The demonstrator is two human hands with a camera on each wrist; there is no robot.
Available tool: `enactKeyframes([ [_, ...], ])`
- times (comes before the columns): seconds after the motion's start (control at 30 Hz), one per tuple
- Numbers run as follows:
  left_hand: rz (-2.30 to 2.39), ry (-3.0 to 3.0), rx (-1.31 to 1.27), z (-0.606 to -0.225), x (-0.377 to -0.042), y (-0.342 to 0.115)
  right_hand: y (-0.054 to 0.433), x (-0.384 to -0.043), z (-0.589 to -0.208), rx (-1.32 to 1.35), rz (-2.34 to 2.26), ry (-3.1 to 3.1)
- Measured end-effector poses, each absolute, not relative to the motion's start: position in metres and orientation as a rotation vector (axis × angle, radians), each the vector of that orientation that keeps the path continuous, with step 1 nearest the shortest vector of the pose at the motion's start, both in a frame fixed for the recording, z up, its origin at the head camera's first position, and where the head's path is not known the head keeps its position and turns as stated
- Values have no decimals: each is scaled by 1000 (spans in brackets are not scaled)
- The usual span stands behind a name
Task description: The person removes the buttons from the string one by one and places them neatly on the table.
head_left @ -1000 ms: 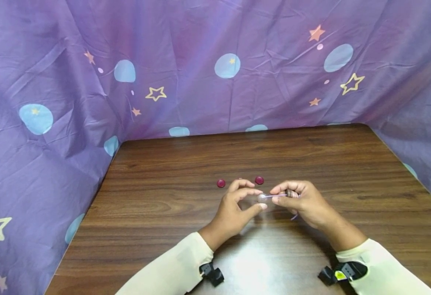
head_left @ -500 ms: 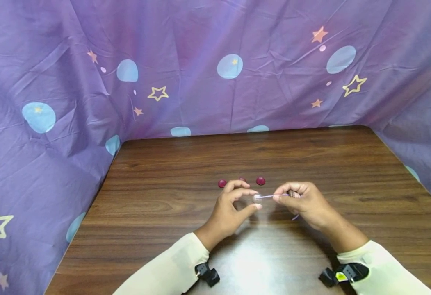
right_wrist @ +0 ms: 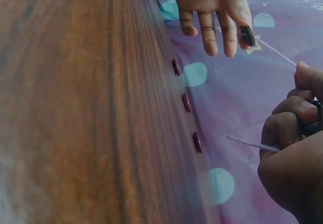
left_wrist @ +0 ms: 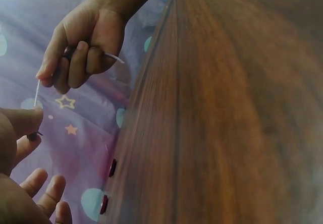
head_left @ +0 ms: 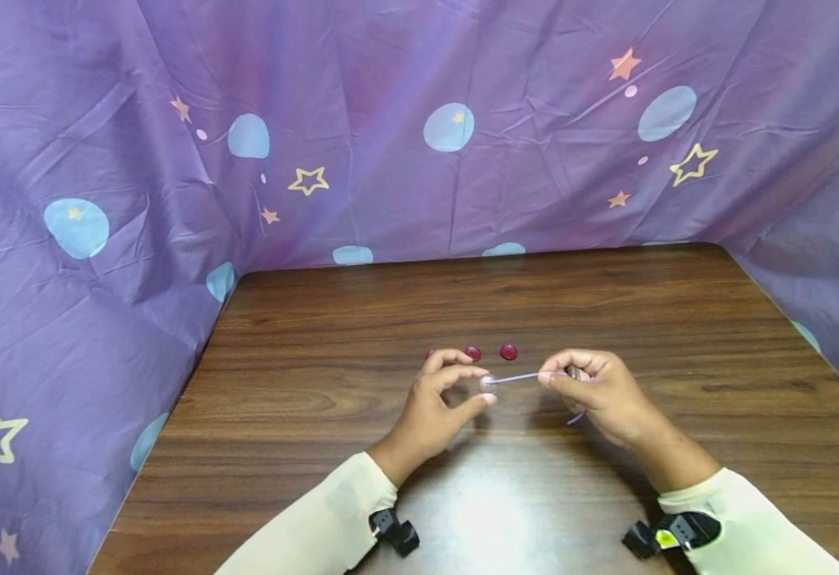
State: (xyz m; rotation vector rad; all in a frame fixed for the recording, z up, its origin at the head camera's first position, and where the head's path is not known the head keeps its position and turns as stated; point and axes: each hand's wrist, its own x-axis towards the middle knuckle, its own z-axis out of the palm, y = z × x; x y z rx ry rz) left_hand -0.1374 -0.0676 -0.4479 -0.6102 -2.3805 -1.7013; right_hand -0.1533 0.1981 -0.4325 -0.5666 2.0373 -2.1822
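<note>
We judge the cord (head_left: 514, 378) soft, best held near the button (right_wrist: 248, 36); the right hand (head_left: 602, 394) pinches it between fingers, the left hand (head_left: 433, 407) the button's rim.

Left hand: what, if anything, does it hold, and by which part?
The left hand holds a small disc, pinched by opposite sides of its rim.

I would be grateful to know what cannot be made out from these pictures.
Head: the leftmost red disc, mostly hidden by the left hand.
Left wrist: the pinched disc, mostly covered by that hand.
Right wrist: dark pieces, partly covered by the right hand and cut off by the edge.
</note>
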Motion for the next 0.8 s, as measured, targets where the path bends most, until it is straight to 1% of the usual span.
enactKeyframes([
  [0.3,-1674,-2412,-593,-452,-140,-78,199,-154,-434,-579,-2254,1948],
  [0.8,-1496,-2441,-433,-463,-149,-95,200,-154,-432,-599,-2275,1917],
])
